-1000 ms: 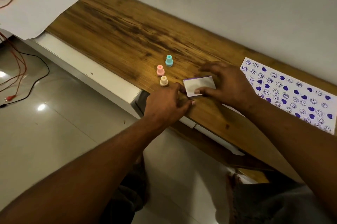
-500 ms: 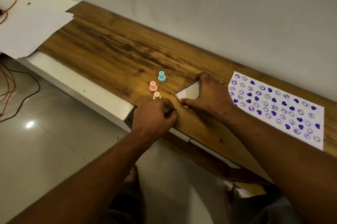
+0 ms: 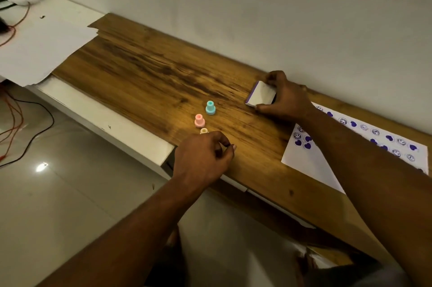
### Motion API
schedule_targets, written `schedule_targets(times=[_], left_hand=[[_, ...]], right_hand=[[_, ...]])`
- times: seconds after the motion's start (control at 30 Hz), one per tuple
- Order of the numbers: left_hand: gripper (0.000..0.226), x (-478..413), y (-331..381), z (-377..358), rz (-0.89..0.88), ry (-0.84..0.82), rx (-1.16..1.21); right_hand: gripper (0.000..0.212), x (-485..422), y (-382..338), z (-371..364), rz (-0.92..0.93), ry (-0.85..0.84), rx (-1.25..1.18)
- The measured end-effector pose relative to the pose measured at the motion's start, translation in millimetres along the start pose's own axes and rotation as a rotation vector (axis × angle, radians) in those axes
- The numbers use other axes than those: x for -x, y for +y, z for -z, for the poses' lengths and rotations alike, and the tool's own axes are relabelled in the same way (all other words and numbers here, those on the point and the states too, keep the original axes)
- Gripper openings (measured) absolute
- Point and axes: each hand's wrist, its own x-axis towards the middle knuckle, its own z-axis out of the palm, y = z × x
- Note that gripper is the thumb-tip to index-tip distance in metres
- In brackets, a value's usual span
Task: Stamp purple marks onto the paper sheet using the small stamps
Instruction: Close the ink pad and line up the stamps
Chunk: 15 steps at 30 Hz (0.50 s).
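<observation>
Three small plastic stamps upright on wooden table (image 3: 152,76): pink stamp (image 3: 199,120), cream stamp (image 3: 204,130), teal stamp (image 3: 210,107). Left hand (image 3: 203,158) just beside cream stamp, fingers curled, contents unclear. Right hand (image 3: 287,100) grips tilted white purple-edged ink pad (image 3: 261,94). White paper sheet with purple hearts and smileys (image 3: 304,160) flat at far right.

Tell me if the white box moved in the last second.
Yes: the right hand carried the white box from beside the cream stamp toward the wall.

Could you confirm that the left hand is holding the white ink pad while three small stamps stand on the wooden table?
Not quite: the head view shows the right hand holding the white ink pad. The three small stamps do stand on the wooden table.
</observation>
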Motion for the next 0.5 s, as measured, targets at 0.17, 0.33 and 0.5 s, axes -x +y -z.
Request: schedule_targets(times=[0.17, 0.33, 0.5], left_hand=[[0.027, -1.9, 7.6, 0.5, -0.012, 0.032, 0.025], [0.027, -4.7, 8.0, 1.2, 0.034, 0.174, 0.035], [0.032, -18.6, 5.8, 1.4, 0.101, 0.258, 0.09]], right_hand=[[0.101, -3.1, 7.0, -1.7, 0.017, -0.007, -0.008], [0.1, -2.7, 13.2, -3.3, 0.035, 0.005, -0.04], [0.103, 1.1, 15.1, -7.1, 0.053, 0.037, -0.06]])
